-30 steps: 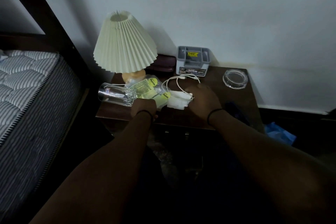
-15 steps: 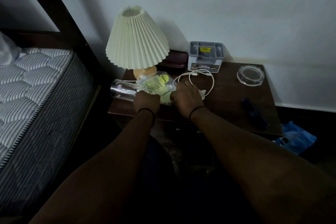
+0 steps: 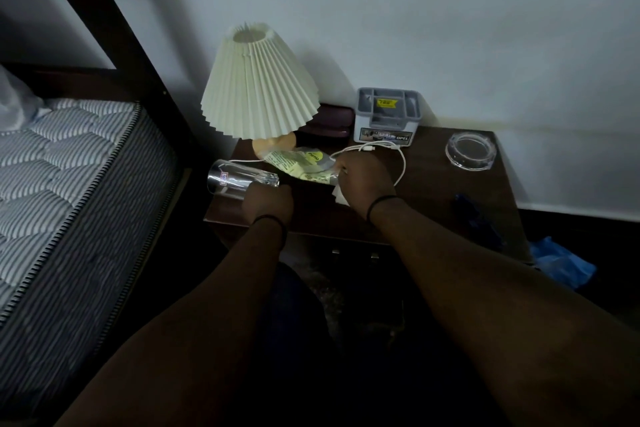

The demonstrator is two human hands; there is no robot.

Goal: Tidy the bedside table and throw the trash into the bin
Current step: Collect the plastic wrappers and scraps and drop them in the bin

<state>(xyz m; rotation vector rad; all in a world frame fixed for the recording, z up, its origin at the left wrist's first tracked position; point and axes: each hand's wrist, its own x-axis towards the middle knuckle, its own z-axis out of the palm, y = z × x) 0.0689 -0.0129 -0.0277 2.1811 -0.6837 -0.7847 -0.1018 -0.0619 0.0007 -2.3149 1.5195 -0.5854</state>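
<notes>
Both hands reach over the front left part of the dark wooden counter (image 3: 433,191), each wrist wearing a thin black band. The left hand (image 3: 268,199) is curled with its knuckles up at the base end of a clear drinking glass (image 3: 239,180) that lies on its side near the counter's left edge; the fingers are hidden under the hand, so I cannot tell whether they grip the glass or only touch it. The right hand (image 3: 363,177) is closed down on a crumpled yellow and clear plastic wrapper (image 3: 298,163) lying just in front of the lamp base, with a bit of white paper (image 3: 341,194) showing under its wrist. A white cable (image 3: 384,152) loops around the back and right side of that hand. The lamp (image 3: 259,90) with its pleated cream shade stands at the back left, a dark case (image 3: 332,121) just behind it to the right, and a small grey organizer box (image 3: 386,118) beside that against the wall. A clear glass ashtray (image 3: 469,151) sits at the back right corner, well apart from the hands. A dark blue object (image 3: 476,218), too dim to identify, lies near the right edge. A blue plastic bag (image 3: 561,262) is on the floor to the right, and a striped mattress (image 3: 69,184) lies to the left.
</notes>
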